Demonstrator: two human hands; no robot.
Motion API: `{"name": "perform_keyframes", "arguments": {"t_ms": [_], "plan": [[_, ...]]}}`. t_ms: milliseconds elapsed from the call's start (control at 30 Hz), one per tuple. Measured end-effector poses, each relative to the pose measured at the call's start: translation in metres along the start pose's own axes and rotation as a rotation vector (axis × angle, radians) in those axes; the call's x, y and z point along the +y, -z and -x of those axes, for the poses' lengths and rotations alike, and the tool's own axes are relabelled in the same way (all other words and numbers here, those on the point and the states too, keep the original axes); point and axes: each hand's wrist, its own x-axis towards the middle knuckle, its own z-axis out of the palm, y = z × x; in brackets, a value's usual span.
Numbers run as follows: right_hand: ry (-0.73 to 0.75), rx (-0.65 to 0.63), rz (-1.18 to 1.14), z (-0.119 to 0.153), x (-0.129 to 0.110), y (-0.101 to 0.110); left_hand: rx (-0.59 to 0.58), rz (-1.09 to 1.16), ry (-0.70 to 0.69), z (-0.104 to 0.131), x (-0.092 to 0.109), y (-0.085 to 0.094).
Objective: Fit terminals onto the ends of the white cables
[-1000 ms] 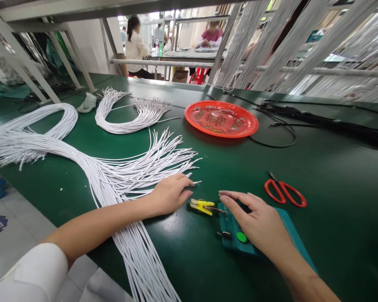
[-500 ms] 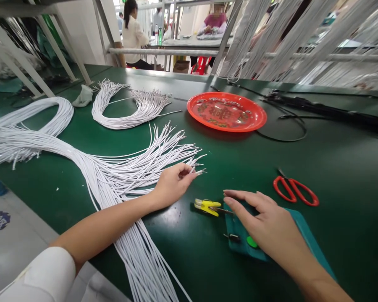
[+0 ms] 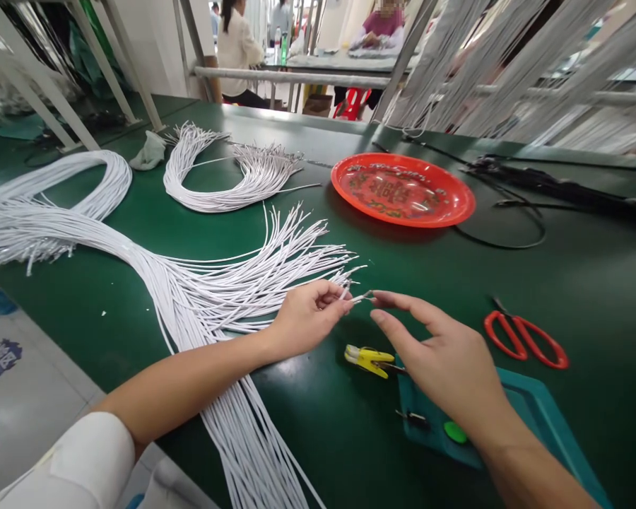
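Note:
Between thumb and fingers, my left hand pinches a white wire near its frayed end, which points right. Under and beside that forearm spreads a large bundle of white wires, its loose ends fanned out behind the hand. My right hand has thumb and index finger apart, the index fingertip close to the wire's end; I cannot tell whether it touches. Below the right hand lie a yellow clip-like tool and a teal tray with a green round piece.
Red-handled scissors lie at the right. Behind are a red tray, a curved wire bundle and black cables. A metal rack rail crosses the back, hung with white wires; people sit beyond it.
My right hand has come up to the end of the wire in my left hand. The left hand keeps its pinch. The whole view has shifted slightly.

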Motion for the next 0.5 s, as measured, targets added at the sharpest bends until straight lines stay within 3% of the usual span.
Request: {"name": "perform_keyframes", "arguments": {"t_ms": [300, 500], "plan": [[0.269, 0.173, 0.045, -0.004, 0.002, -0.011, -0.036, -0.123, -0.042, 0.003, 0.0, 0.001], [0.621, 0.359, 0.405, -0.003, 0.0, -0.014, 0.03, -0.261, -0.087, 0.009, 0.004, -0.001]]}}
